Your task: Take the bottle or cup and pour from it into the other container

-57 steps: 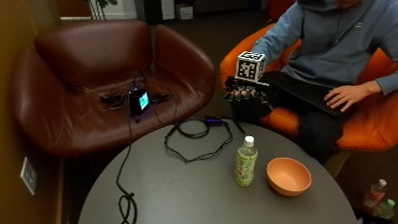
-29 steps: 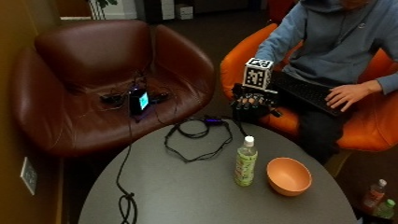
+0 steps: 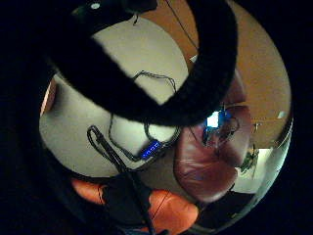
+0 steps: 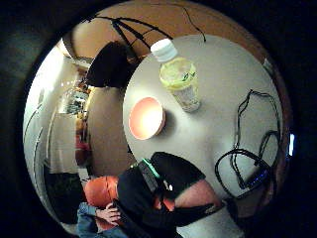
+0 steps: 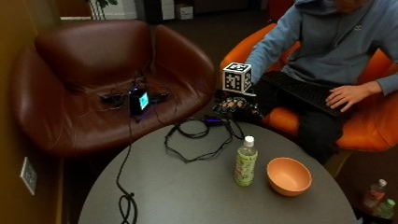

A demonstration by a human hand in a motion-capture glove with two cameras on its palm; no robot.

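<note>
Gloved right hand (image 5: 233, 106) over the round table's (image 5: 187, 186) far edge, fingers loosely curled, holding nothing. Capped bottle (image 5: 245, 162) upright on the table, just beside 1 orange bowl (image 5: 288, 176); both well apart from the hand.

Bottle (image 5: 245, 161) upright on table (image 5: 187, 196), bowl (image 5: 288, 176) just right of bottle, cable (image 5: 202, 140) behind bottle, gloved hand (image 5: 233, 106) beyond cable, armchair (image 5: 93, 84) behind table.
</note>
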